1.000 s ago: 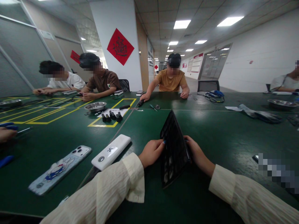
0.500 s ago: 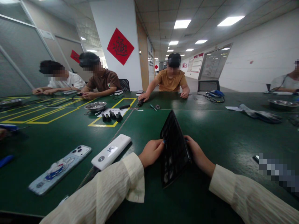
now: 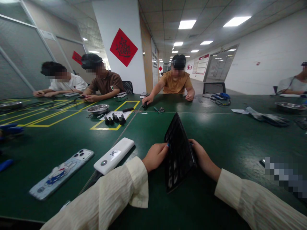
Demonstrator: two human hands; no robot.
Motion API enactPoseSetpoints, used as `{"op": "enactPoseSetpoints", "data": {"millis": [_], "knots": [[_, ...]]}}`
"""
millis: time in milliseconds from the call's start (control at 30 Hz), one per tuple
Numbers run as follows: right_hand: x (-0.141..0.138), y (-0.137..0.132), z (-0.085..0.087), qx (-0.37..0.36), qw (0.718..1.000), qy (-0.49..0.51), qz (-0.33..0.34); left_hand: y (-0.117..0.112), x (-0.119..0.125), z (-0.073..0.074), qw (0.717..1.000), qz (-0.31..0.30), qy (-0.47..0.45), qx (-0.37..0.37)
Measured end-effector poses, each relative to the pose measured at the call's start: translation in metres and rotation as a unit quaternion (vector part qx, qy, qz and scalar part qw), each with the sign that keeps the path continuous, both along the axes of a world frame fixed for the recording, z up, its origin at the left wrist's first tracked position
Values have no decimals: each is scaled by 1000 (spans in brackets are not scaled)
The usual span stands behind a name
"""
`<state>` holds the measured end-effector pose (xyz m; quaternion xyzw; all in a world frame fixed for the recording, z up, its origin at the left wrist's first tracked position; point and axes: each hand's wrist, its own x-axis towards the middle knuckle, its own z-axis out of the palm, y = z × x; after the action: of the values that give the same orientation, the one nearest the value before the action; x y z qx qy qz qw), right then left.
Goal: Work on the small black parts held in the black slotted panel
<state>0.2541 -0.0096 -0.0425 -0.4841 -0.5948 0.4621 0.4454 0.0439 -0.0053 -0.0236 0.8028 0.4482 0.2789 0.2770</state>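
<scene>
A thin black tablet point(image 3: 178, 153) with a glossy dark face stands tilted on edge in front of me, above the green table. My left hand point(image 3: 157, 155) grips its left side, thumb laid on the dark face. From the right, my right hand point(image 3: 203, 158) holds the other side; most of its fingers are hidden behind the tablet. Left of my left forearm lie a white power bank point(image 3: 114, 156) with a number label and a phone point(image 3: 61, 174) in a cartoon case.
Ahead on the green table point(image 3: 216, 131) are black cone-shaped parts point(image 3: 115, 119), a metal bowl point(image 3: 98, 109) and scissors point(image 3: 159, 110). Grey gloves point(image 3: 266, 117) lie right, a blurred-out object point(image 3: 285, 177) nearer. Opposite, a co-worker's hand point(image 3: 148, 100) rests on a black tool. Other people sit around.
My hands and the tablet have hardly moved. At the far left edge a blue object has shifted and now shows differently. The co-worker's hand opposite has moved slightly on the black tool.
</scene>
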Motion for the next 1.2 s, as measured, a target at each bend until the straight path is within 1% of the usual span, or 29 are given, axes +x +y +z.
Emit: {"op": "enactPoseSetpoints", "data": {"millis": [267, 533, 767, 967, 1200], "knots": [[0, 0, 0, 1, 1000, -5, -1, 0, -1, 0, 1000, -14, 1, 6], [1, 2, -3, 1, 1000, -5, 10, 2, 0, -4, 1000, 3, -2, 6], [2, 4, -6, 6, 1000, -8, 12, -1, 0, 1, 1000, -5, 8, 12], [1, 3, -3, 2, 1000, -3, 6, -1, 0, 3, 1000, -7, 17, 15], [0, 1, -1, 0, 1000, -5, 7, 1, 0, -1, 1000, 1, 1, 2]]}}
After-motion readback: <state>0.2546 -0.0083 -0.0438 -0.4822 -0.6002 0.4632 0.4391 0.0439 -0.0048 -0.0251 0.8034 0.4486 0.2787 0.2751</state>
